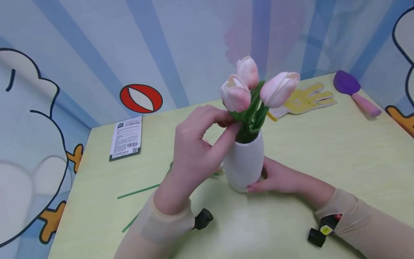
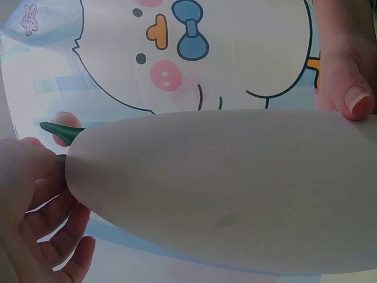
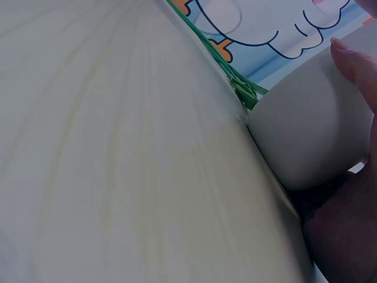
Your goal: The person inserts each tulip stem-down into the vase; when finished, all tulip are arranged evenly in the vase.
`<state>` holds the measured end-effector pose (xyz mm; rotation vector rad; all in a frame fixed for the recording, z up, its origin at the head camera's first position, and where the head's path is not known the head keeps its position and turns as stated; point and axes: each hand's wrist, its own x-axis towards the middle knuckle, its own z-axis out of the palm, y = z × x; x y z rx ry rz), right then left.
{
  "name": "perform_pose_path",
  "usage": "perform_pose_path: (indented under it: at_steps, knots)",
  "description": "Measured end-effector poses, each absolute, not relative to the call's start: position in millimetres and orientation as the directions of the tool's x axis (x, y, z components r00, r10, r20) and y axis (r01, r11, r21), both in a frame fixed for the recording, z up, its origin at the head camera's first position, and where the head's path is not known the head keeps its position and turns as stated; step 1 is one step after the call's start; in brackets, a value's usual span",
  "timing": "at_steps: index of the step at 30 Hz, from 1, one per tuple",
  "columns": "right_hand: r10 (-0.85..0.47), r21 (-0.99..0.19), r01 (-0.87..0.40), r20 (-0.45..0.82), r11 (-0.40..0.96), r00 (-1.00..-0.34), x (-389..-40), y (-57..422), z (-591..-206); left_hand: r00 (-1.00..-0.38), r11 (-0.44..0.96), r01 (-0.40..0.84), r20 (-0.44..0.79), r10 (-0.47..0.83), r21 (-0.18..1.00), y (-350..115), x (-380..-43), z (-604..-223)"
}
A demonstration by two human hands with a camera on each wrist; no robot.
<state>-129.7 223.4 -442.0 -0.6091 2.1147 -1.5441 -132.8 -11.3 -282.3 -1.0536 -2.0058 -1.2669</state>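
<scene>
Three pale pink tulips, one at the left [image 1: 236, 94], one behind [image 1: 247, 72] and one at the right [image 1: 280, 90], stand with green leaves [image 1: 253, 111] in a white vase [image 1: 244, 163]. At the vase's mouth my left hand [image 1: 195, 147] pinches the greenery of a tulip below the left bloom; the exact part is hidden. In the left wrist view a green leaf tip [image 2: 63, 132] pokes out beside the fingers. My right hand [image 1: 278, 177] grips the vase low on its right side, thumb in front. The vase is upright on the table.
Green stems [image 1: 139, 191] lie on the table left of the vase, partly behind the left arm. A printed packet [image 1: 127, 137] is at the back left. Behind the vase lies a yellow-and-white glove [image 1: 307, 100]; a purple trowel [image 1: 347, 82] with a pink handle sits at the far right.
</scene>
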Motion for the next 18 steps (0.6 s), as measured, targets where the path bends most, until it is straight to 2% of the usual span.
perform_pose_path:
  at_steps: [18]
  knots:
    - [-0.596, -0.958, -0.075, -0.111, 0.278, -0.796, -129.8, 222.6, -439.4, -0.520, 0.261, 0.852, 0.790, 0.326, 0.453, -6.8, -133.4, -285.5]
